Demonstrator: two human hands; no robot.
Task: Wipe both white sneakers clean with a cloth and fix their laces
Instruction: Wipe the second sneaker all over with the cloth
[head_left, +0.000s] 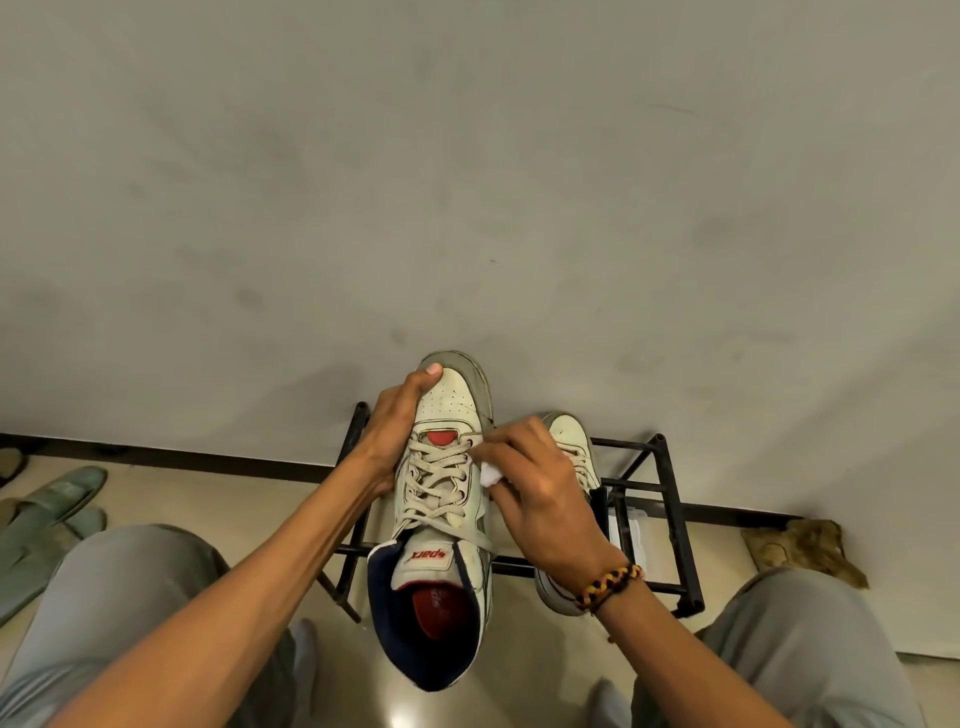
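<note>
At the far left, a pair of pale green slippers (49, 512) lies on the tiled floor (218, 493) beside the dark skirting at the foot of the grey wall (467, 182). The person's grey-trousered knees frame the bottom of the view on both sides.

The left hand (387, 434) grips the held sneaker (447, 499) along its left side, fingers curled under the sole out of sight and the thumb stretched up to the toe cap. This sneaker is raised above the left end of a low black metal rack (670, 525), toe pointing at the wall and heel opening toward the person, showing a navy lining, a red insole and a red brand word on the tongue. Its grubby cream laces (434, 480) are threaded in crossed rows, with one loose end trailing across the right side of the collar.

The right hand (543, 491) has its fingers curled round a small white cloth (491, 474), pressing it against the right side of the held sneaker near the upper eyelets. A braided black, yellow and red band (610, 584) circles that wrist.

Behind the right hand, the second sneaker (571, 441) sits on the rack, toe toward the wall, largely hidden by the hand and wrist; its laces cannot be made out. At the far right, a crumpled brown rag (805, 548) lies on the floor by the skirting.
</note>
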